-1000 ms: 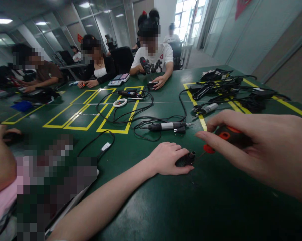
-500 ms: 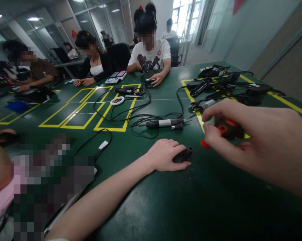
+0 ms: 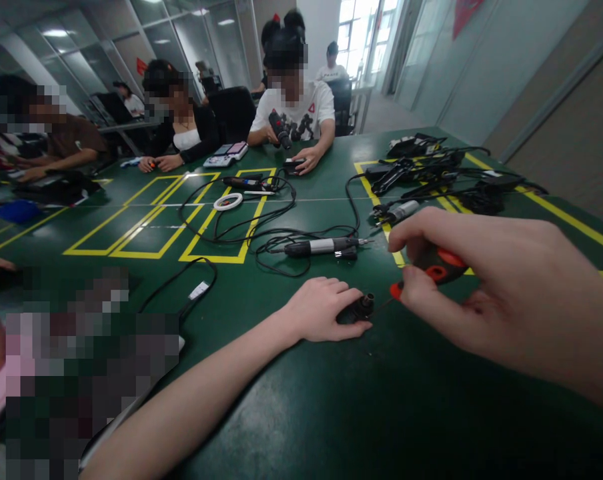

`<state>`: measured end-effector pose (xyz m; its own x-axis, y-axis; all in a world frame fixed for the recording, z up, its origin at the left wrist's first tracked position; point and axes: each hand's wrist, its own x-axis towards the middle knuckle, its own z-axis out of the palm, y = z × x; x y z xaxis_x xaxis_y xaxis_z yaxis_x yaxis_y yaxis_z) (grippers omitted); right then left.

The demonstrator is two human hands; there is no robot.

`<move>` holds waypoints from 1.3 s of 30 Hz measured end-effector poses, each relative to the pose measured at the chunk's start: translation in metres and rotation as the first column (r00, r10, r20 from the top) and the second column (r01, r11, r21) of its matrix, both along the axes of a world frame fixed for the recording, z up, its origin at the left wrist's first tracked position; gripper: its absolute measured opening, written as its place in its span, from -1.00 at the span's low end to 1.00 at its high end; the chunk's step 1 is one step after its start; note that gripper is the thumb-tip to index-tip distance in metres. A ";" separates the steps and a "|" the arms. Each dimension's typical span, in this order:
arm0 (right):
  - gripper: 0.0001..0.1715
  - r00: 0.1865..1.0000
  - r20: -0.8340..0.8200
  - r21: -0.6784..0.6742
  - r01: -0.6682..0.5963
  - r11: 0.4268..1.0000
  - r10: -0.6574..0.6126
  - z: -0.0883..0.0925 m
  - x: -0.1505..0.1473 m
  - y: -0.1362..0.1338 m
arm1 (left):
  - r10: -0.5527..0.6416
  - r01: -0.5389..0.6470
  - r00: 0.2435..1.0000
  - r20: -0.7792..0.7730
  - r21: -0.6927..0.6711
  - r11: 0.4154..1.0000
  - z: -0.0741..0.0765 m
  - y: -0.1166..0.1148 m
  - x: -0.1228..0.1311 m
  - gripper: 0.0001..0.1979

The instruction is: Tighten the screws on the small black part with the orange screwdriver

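Note:
My left hand [image 3: 321,310] is pressed against the green tabletop [image 3: 281,407], its fingers wrapped round a small black cylindrical tool part [image 3: 350,313] with a short metal tube at its end. In my right hand [image 3: 501,293], held above the table at the right, is a screwdriver [image 3: 444,263] with an orange and dark handle. Its thin shaft points left to the black part; whether the tip touches it I cannot tell. Just beyond my left hand lies a black and silver pen-shaped rotary tool [image 3: 316,247] with its cord coiled round it.
Black cables and tools [image 3: 426,170] are heaped at the back right, by a silver cylindrical tool [image 3: 401,212]. A white ring [image 3: 228,202] lies within yellow tape lines. Across the table a person in a white shirt [image 3: 314,100] holds a power drill [image 3: 280,130]; other people sit at left.
The view has shifted slightly, so most things appear a little further left. Both hands keep hold of the same things, with the screwdriver's shaft still directed at the black part.

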<state>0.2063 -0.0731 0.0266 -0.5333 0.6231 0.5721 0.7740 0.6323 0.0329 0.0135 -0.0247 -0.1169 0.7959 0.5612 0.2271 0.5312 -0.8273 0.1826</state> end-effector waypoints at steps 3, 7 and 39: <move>-0.77 0.997 0.034 -0.021 0.072 0.997 -0.071 0.000 0.000 0.000 | -0.009 0.009 1.000 -0.003 -0.006 1.000 0.001 0.000 0.000 -0.54; -0.78 0.997 -0.017 -0.086 0.072 0.994 -0.074 0.001 -0.002 0.000 | -0.002 0.002 1.000 -0.008 -0.005 1.000 0.004 0.000 -0.001 -0.56; -0.80 0.992 -0.124 -0.136 -0.011 0.991 -0.006 -0.004 -0.008 0.000 | -0.003 0.006 0.999 0.053 -0.061 0.998 -0.001 0.000 -0.004 -0.64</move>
<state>0.1981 -0.0734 0.0227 -0.4656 0.6982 0.5438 0.7651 0.6264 -0.1491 0.0093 -0.0242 -0.1183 0.7866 0.5715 0.2340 0.5155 -0.8163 0.2607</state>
